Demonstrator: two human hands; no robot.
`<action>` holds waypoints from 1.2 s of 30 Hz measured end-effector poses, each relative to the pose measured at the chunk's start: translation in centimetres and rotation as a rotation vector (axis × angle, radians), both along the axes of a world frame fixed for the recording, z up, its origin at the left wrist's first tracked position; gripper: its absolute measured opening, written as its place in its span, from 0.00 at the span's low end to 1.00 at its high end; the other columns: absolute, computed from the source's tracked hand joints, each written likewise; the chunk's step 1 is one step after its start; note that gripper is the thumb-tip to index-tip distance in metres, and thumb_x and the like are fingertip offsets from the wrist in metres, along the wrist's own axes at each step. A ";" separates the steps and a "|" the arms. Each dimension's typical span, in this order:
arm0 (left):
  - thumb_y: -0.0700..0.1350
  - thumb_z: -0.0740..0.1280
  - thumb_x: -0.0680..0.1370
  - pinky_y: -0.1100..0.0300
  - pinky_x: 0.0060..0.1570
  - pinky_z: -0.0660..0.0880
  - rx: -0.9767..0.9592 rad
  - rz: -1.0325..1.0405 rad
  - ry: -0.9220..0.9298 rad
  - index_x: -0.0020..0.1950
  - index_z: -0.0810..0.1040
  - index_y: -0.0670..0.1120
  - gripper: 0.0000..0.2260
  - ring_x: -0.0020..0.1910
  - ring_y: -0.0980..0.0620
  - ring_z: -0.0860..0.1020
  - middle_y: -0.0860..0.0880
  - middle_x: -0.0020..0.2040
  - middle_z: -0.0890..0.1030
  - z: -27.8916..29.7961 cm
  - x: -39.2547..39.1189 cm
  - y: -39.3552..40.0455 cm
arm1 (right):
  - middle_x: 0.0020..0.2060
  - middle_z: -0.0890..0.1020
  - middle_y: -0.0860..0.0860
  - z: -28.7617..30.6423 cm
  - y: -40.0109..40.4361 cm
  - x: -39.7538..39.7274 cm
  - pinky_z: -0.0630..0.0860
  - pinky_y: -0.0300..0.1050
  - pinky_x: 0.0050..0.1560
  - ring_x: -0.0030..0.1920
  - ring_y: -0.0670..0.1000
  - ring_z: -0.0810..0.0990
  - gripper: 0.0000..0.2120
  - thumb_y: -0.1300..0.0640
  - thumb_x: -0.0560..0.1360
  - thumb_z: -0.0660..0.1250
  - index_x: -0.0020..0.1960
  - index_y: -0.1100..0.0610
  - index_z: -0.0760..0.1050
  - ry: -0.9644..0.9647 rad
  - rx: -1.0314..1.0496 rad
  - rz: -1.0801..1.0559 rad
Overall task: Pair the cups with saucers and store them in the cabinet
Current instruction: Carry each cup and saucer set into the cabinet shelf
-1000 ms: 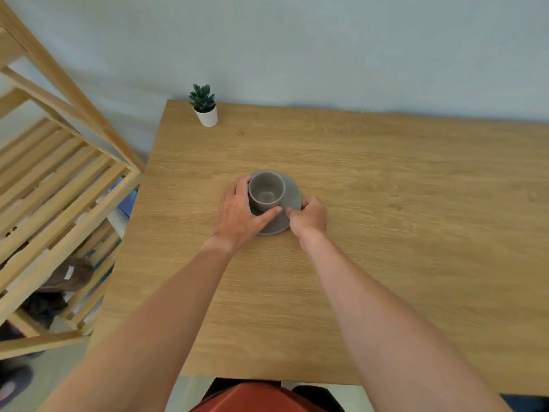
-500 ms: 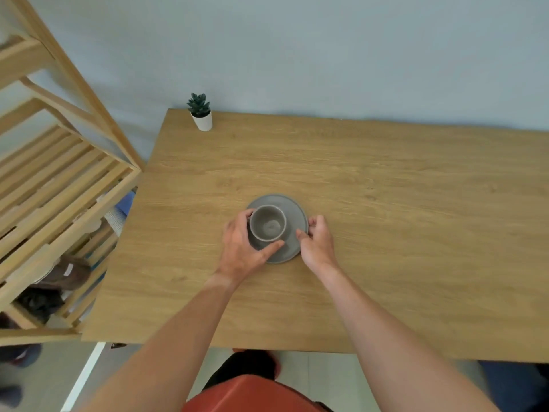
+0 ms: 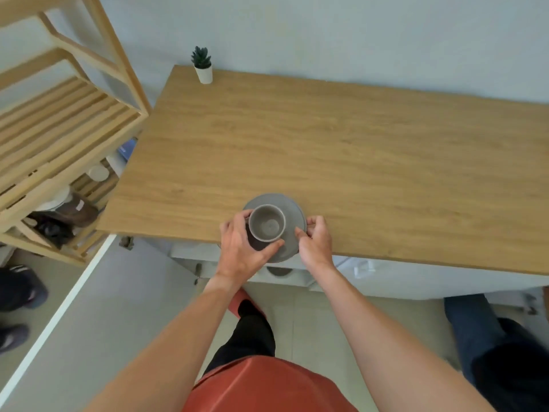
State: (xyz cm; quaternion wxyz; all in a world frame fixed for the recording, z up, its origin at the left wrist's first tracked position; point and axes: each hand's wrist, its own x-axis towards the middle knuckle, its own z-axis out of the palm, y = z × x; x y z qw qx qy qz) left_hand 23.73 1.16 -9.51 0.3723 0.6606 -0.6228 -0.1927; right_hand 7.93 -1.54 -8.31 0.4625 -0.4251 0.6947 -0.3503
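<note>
One round grey cup [image 3: 266, 223] on saucer [image 3: 292, 208]

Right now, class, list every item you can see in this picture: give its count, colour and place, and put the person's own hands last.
cup: one, grey, upright on the saucer
saucer: one, grey, at the table's near edge, partly past it
table: one, light wood, against the wall
potted plant: one, green in a white pot, table's far left corner
slatted shelf unit: one, pale wood, left of the table
left hand: around the cup
right hand: on the saucer's right rim
</note>
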 end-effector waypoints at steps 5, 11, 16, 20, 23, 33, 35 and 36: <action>0.64 0.75 0.64 0.66 0.56 0.62 0.044 -0.020 -0.024 0.64 0.70 0.47 0.36 0.57 0.53 0.66 0.57 0.57 0.72 -0.8 -0.9 7.1 | 0.44 0.84 0.54 -1.7 7.2 -0.9 0.78 0.44 0.41 0.44 0.53 0.84 0.10 0.63 0.78 0.66 0.48 0.49 0.69 -0.063 0.062 -0.020; 0.62 0.77 0.64 0.63 0.58 0.66 0.112 -0.060 -0.080 0.64 0.70 0.48 0.34 0.57 0.54 0.67 0.59 0.57 0.70 -4.1 -0.5 12.9 | 0.43 0.84 0.53 -5.3 13.2 -1.2 0.79 0.40 0.38 0.42 0.50 0.84 0.07 0.65 0.79 0.65 0.52 0.55 0.70 -0.127 0.168 -0.022; 0.62 0.77 0.63 0.60 0.55 0.69 0.232 -0.044 -0.070 0.63 0.69 0.50 0.35 0.56 0.55 0.66 0.60 0.56 0.70 -7.3 -0.4 14.7 | 0.47 0.83 0.58 -9.3 14.9 -1.1 0.82 0.55 0.50 0.46 0.56 0.84 0.07 0.62 0.78 0.67 0.51 0.53 0.70 -0.045 0.298 -0.008; 0.63 0.77 0.62 0.63 0.54 0.66 0.402 -0.025 -0.022 0.63 0.69 0.48 0.37 0.58 0.51 0.69 0.55 0.58 0.75 -11.5 -0.5 13.9 | 0.48 0.83 0.56 -13.4 14.3 -1.1 0.84 0.51 0.45 0.46 0.53 0.84 0.07 0.61 0.79 0.67 0.53 0.55 0.70 -0.021 0.392 0.003; 0.65 0.77 0.61 0.68 0.55 0.60 0.485 0.013 0.029 0.62 0.68 0.48 0.38 0.59 0.49 0.71 0.54 0.58 0.76 -16.1 -0.5 12.5 | 0.46 0.83 0.57 -17.7 12.9 -1.0 0.84 0.59 0.47 0.45 0.54 0.84 0.08 0.62 0.78 0.68 0.49 0.53 0.70 -0.022 0.438 -0.007; 0.57 0.80 0.63 0.53 0.63 0.70 0.552 -0.001 0.165 0.67 0.64 0.50 0.39 0.66 0.48 0.65 0.50 0.65 0.71 -28.0 -1.7 3.5 | 0.53 0.80 0.62 -29.1 3.5 -1.8 0.85 0.56 0.39 0.49 0.61 0.84 0.14 0.71 0.70 0.58 0.48 0.54 0.71 -0.009 0.461 -0.080; 0.56 0.80 0.63 0.53 0.63 0.69 0.524 0.006 0.162 0.67 0.65 0.50 0.39 0.65 0.48 0.65 0.51 0.64 0.72 -29.4 -1.6 1.5 | 0.55 0.80 0.62 -30.4 1.5 -1.7 0.85 0.53 0.37 0.49 0.61 0.84 0.14 0.69 0.69 0.59 0.46 0.51 0.72 0.033 0.440 -0.054; 0.56 0.80 0.63 0.54 0.61 0.69 0.512 0.009 0.161 0.66 0.65 0.50 0.38 0.63 0.48 0.66 0.51 0.62 0.73 -30.0 -1.5 0.5 | 0.55 0.80 0.62 -30.9 0.6 -1.6 0.85 0.51 0.36 0.48 0.60 0.84 0.14 0.69 0.70 0.61 0.47 0.51 0.72 0.052 0.437 -0.051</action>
